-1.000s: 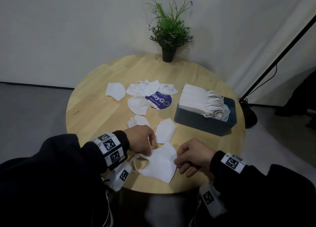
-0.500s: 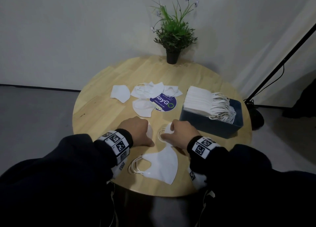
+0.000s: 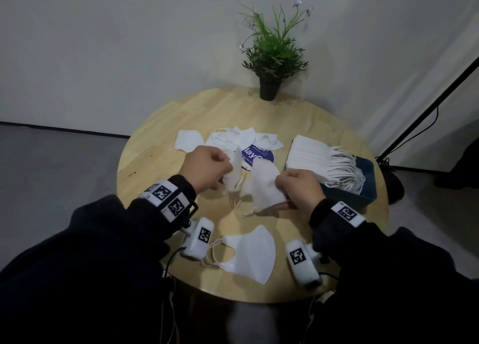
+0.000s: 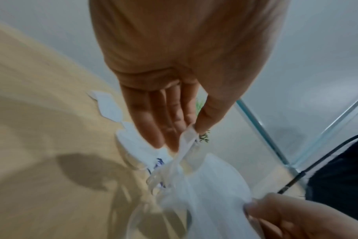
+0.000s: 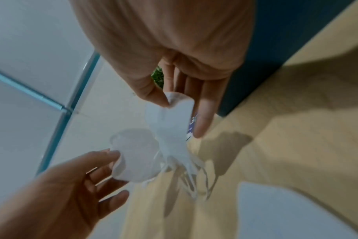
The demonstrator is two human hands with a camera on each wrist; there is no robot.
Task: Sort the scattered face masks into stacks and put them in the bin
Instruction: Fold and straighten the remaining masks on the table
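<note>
Above the middle of the round wooden table (image 3: 160, 162), each hand lifts one white face mask. My left hand (image 3: 221, 179) pinches the left mask (image 3: 234, 172) by its edge, thumb against fingers (image 4: 174, 129). My right hand (image 3: 283, 192) pinches the right mask (image 3: 264, 185) the same way, and its ear loops hang down (image 5: 192, 181). The two masks are close together and nearly touch. Another mask (image 3: 250, 253) lies flat near the front edge. Several more masks (image 3: 188, 143) are scattered at the back. The dark blue bin (image 3: 363, 191) on the right holds a tall stack of masks (image 3: 311, 157).
A round purple sticker (image 3: 259, 154) lies under the back masks. A potted plant (image 3: 272, 58) stands at the far edge by the wall. A black stand pole (image 3: 427, 110) leans at the right. Grey floor surrounds the table.
Both hands left the front mask on the table, reached forward to two masks in the middle, and have lifted one each off the table, bringing them together.
</note>
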